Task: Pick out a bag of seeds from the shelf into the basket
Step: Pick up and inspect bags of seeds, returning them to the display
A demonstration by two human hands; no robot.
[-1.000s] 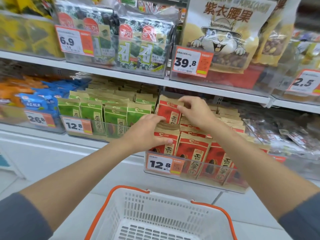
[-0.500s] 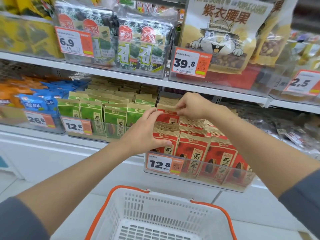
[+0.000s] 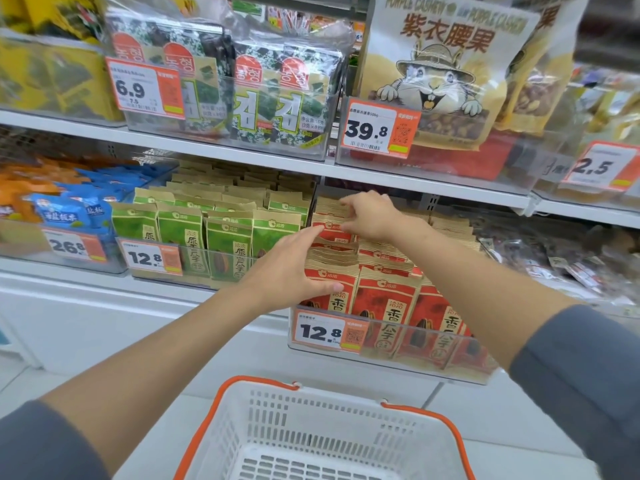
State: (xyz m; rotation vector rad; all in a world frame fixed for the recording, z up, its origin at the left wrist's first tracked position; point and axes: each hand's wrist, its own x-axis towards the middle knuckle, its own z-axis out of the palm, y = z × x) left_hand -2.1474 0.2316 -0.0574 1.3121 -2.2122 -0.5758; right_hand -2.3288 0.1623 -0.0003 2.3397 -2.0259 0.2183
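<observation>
Red seed bags (image 3: 384, 306) stand upright, long axis vertical, packed in rows in the clear shelf bin (image 3: 391, 358). My right hand (image 3: 372, 216) is nearer the back rows, fingers pinched narrow on one bag's top edge; my left hand (image 3: 291, 268) lies flat and spread, bracing the front row. Three bags face front; behind, too many to count. One basket (image 3: 460, 441) waits empty below.

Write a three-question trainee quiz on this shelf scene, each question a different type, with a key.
1. True or false: the basket already holds a seed bag.
2. Which bags does the right hand touch? A) green bags B) red bags C) seaweed packs
3. Fill in: the price tag under the left hand reads ____.

Key: 1 false; 2 B; 3 12.8
</observation>
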